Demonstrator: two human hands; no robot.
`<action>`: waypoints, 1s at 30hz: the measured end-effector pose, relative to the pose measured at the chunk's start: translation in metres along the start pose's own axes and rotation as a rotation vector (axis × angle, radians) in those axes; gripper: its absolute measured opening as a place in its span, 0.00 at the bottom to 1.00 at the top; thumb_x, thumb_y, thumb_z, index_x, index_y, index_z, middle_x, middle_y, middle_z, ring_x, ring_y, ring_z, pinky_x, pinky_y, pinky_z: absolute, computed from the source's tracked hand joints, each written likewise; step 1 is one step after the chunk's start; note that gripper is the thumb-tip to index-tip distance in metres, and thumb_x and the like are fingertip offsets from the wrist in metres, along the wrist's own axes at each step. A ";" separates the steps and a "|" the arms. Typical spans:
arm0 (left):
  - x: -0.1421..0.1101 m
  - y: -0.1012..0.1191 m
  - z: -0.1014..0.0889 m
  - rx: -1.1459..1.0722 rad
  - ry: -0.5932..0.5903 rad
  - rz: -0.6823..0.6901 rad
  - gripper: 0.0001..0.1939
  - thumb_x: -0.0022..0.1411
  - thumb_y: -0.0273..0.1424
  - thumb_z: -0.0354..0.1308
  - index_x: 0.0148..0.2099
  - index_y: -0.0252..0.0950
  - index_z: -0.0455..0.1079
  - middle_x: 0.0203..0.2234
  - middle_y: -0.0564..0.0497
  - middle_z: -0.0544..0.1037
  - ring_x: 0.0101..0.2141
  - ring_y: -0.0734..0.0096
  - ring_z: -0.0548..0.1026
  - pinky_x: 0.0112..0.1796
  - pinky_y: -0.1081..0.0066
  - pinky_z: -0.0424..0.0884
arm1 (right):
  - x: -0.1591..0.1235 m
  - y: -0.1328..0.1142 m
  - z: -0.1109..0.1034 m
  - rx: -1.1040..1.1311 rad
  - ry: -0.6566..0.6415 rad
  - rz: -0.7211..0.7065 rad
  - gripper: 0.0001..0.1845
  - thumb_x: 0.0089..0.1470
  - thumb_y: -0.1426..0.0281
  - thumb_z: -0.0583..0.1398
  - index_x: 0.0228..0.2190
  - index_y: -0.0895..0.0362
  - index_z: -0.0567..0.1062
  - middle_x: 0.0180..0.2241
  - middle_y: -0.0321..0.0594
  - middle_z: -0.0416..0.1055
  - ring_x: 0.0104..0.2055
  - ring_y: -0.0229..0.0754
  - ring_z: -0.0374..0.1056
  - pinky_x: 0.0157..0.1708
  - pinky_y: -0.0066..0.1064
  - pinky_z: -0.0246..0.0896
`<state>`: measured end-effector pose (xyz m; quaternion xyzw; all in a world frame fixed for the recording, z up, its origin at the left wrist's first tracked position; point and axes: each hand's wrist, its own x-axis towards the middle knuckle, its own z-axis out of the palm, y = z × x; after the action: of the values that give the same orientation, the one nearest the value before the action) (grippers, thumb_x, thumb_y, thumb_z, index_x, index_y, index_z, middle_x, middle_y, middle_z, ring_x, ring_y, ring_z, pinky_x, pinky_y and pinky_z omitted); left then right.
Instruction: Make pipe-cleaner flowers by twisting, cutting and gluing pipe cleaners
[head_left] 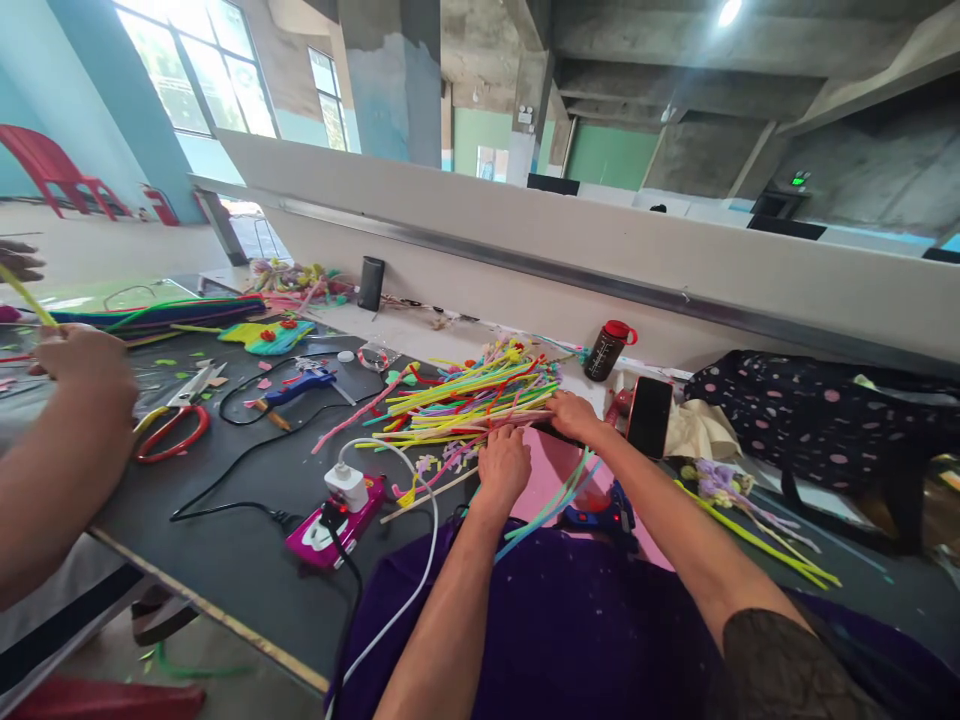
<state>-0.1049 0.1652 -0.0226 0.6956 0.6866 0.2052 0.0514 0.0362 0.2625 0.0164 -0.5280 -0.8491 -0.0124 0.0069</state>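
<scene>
A large heap of colourful pipe cleaners, mostly yellow with some red, pink and purple, lies on the dark table in front of me. My left hand is at the heap's near edge, its bent fingers closed on pipe cleaners there. At the right end, my right hand closes around the pipe-cleaner ends; its fingertips are partly hidden. Below my hands lies a pink sheet. Pale blue-green pipe cleaners cross it. A blue glue gun with a red light sits close to my lap.
A purple power strip with a white charger and trailing cables is left of my arm. Red-handled scissors and another glue gun lie further left. A co-worker's hand holds a yellow pipe cleaner. A bottle and phone stand right.
</scene>
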 end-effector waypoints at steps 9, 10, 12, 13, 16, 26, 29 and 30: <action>-0.001 -0.002 -0.002 -0.008 -0.057 -0.003 0.17 0.59 0.34 0.47 0.51 0.41 0.62 0.46 0.47 0.67 0.48 0.62 0.63 0.43 0.63 0.63 | 0.010 0.003 -0.035 0.222 -0.079 -0.105 0.12 0.51 0.69 0.51 0.36 0.57 0.70 0.30 0.35 0.71 0.26 0.33 0.65 0.23 0.21 0.52; -0.001 -0.002 -0.003 -0.008 -0.066 -0.003 0.17 0.59 0.33 0.46 0.51 0.41 0.62 0.46 0.47 0.67 0.48 0.62 0.63 0.43 0.63 0.63 | 0.009 0.002 -0.036 0.232 -0.080 -0.109 0.12 0.52 0.69 0.50 0.36 0.58 0.70 0.29 0.34 0.71 0.24 0.32 0.65 0.22 0.21 0.52; -0.002 -0.002 -0.005 -0.008 -0.084 -0.001 0.16 0.60 0.33 0.45 0.50 0.41 0.63 0.46 0.47 0.67 0.48 0.63 0.63 0.43 0.63 0.62 | 0.009 0.001 -0.037 0.229 -0.065 -0.103 0.12 0.52 0.68 0.50 0.34 0.58 0.71 0.26 0.34 0.70 0.22 0.32 0.64 0.21 0.21 0.51; -0.002 -0.002 -0.005 -0.008 -0.092 0.004 0.16 0.60 0.33 0.45 0.49 0.41 0.64 0.46 0.47 0.68 0.48 0.62 0.63 0.43 0.63 0.62 | 0.009 0.001 -0.036 0.217 -0.049 -0.095 0.12 0.52 0.68 0.50 0.33 0.59 0.71 0.26 0.34 0.70 0.22 0.32 0.64 0.21 0.21 0.51; -0.003 -0.002 -0.006 0.001 -0.114 0.007 0.15 0.61 0.33 0.43 0.47 0.41 0.67 0.45 0.46 0.69 0.47 0.62 0.64 0.43 0.62 0.62 | 0.011 0.000 -0.037 0.153 0.020 -0.060 0.12 0.52 0.67 0.51 0.32 0.58 0.72 0.28 0.37 0.71 0.27 0.36 0.65 0.24 0.23 0.51; -0.002 -0.006 -0.001 0.017 -0.094 0.037 0.13 0.57 0.33 0.47 0.43 0.40 0.69 0.41 0.47 0.71 0.44 0.61 0.67 0.43 0.60 0.62 | 0.005 -0.017 -0.053 -0.132 0.178 -0.101 0.14 0.54 0.71 0.49 0.37 0.56 0.72 0.42 0.47 0.70 0.48 0.50 0.58 0.45 0.39 0.45; 0.000 -0.004 -0.008 -0.046 -0.066 -0.027 0.15 0.60 0.34 0.44 0.44 0.41 0.69 0.41 0.47 0.70 0.42 0.64 0.68 0.41 0.65 0.63 | 0.008 -0.015 -0.056 -0.162 0.145 -0.082 0.14 0.54 0.70 0.48 0.37 0.56 0.72 0.38 0.47 0.72 0.42 0.47 0.63 0.40 0.35 0.50; 0.001 -0.004 -0.011 -0.067 -0.026 -0.050 0.16 0.60 0.35 0.43 0.45 0.41 0.69 0.43 0.47 0.69 0.43 0.65 0.68 0.41 0.67 0.64 | 0.008 -0.014 -0.056 -0.166 0.131 -0.078 0.14 0.55 0.69 0.48 0.37 0.56 0.72 0.37 0.46 0.72 0.41 0.46 0.65 0.37 0.33 0.51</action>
<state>-0.1130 0.1640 -0.0139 0.6786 0.6958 0.2177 0.0890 0.0194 0.2620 0.0724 -0.4912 -0.8629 -0.1174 0.0183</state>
